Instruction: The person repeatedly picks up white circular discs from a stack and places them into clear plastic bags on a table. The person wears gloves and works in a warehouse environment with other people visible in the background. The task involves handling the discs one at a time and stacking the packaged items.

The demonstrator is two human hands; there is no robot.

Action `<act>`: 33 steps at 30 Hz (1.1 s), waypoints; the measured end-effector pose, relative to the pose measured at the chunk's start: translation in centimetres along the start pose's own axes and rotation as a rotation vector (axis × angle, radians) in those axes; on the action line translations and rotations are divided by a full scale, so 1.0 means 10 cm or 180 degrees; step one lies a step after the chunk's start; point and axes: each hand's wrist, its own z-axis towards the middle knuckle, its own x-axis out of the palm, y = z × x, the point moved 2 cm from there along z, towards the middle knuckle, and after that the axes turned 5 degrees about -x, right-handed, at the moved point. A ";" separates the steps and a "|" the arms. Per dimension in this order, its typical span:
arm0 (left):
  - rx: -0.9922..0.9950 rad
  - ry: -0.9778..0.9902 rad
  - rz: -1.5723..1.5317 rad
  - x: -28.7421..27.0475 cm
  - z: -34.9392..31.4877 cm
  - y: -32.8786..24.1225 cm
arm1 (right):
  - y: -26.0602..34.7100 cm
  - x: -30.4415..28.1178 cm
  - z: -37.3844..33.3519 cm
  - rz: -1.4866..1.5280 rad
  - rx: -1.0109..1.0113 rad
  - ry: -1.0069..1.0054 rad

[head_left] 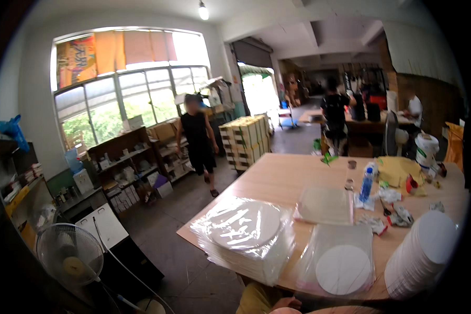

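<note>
At the lower edge, a small part of one of my hands [288, 303] shows beside a yellowish trouser leg [257, 298]. I cannot tell which hand it is; its fingers are mostly cut off. To its right runs a strip of bare skin, perhaps a forearm. Nearest on the table [264, 175] lies a clear plastic bag [311, 246] with a white round disc [344, 269] in or on it. Left of that rises a stack of bagged white discs [248, 225]. A tall, leaning stack of white discs [421, 254] stands at the right.
Flat clear bags [325, 205] lie mid-table. Behind are a blue-labelled bottle [366, 184], crumpled wrappers, scissors [386, 208], yellow paper [400, 170] and a white bucket [427, 149]. A person in black [196, 131] walks past pallets [246, 140]. A fan [70, 256] stands left; others work behind.
</note>
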 end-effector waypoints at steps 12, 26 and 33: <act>0.0111 0.0104 -0.0128 -0.01 0.04 0.05 | 0.73 -1.24 -0.19 0.1423 0.0487 -0.1318; 0.0542 -0.0383 -0.0239 -0.03 -0.31 -0.12 | 0.66 -1.51 0.29 0.0033 -0.1432 -0.2391; 0.3680 -0.2058 0.5127 -0.25 -0.12 -0.50 | 1.09 -1.71 0.52 -0.0133 -0.2315 -0.2894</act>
